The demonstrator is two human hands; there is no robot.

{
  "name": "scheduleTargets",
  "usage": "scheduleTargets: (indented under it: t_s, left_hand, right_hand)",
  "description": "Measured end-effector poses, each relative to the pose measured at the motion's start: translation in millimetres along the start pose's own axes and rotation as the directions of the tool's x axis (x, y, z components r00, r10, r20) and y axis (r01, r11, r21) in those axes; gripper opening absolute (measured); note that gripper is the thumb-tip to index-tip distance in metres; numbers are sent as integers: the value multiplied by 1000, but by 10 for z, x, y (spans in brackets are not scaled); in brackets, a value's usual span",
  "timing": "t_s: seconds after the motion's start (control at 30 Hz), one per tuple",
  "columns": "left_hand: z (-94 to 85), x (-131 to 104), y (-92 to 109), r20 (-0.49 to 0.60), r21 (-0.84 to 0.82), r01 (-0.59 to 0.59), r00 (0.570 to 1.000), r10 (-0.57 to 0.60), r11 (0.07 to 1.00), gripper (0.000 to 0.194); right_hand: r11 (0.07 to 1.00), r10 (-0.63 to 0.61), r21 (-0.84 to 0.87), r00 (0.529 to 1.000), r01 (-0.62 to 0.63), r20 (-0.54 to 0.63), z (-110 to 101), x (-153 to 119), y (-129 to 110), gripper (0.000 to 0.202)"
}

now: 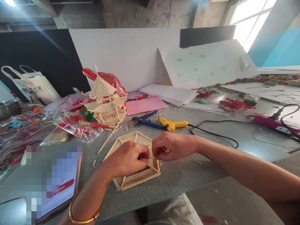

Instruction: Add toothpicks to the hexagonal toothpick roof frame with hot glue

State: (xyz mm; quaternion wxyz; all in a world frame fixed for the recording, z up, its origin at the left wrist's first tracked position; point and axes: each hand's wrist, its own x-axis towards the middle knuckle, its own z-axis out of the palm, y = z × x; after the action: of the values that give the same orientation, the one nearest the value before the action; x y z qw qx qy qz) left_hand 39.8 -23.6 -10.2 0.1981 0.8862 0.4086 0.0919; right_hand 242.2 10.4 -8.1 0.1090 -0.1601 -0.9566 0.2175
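A flat polygonal frame of thin wooden sticks (pixel 138 179) lies on the grey table in front of me. Over its upper left part is my left hand (pixel 128 158), fingers curled and pinched near the frame's right side. My right hand (pixel 168 147) is closed in a pinch just to the right, its fingertips close to those of the left. Short sticks show between the two hands at the frame's right edge; which hand grips them is hidden by the fingers. Behind the frame lie blue-handled cutters (pixel 150 123) and a yellow glue gun (pixel 175 124).
A wooden stick pagoda (pixel 107 103) stands at the back left, near bagged sticks (pixel 77 126). A tablet (pixel 58 187) lies at the left. Pink paper (pixel 146 105) and white boards (pixel 170 93) are behind. The glue gun's black cable (pixel 215 121) runs right to a purple power strip (pixel 269 123).
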Motion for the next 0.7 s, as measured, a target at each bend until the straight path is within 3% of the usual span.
scheduleTargets:
  t_s: [0.37, 0.7]
  left_hand:
    - [5, 10, -73, -20, -267, 124, 991, -134, 956, 19]
    - [-1, 54, -78, -59, -317, 162, 980, -189, 935, 18]
  right_hand:
    - [991, -41, -133, 990, 23, -133, -51, -20, 11, 11]
    - [976, -76, -212, 984, 41, -159, -39, -39, 58, 11]
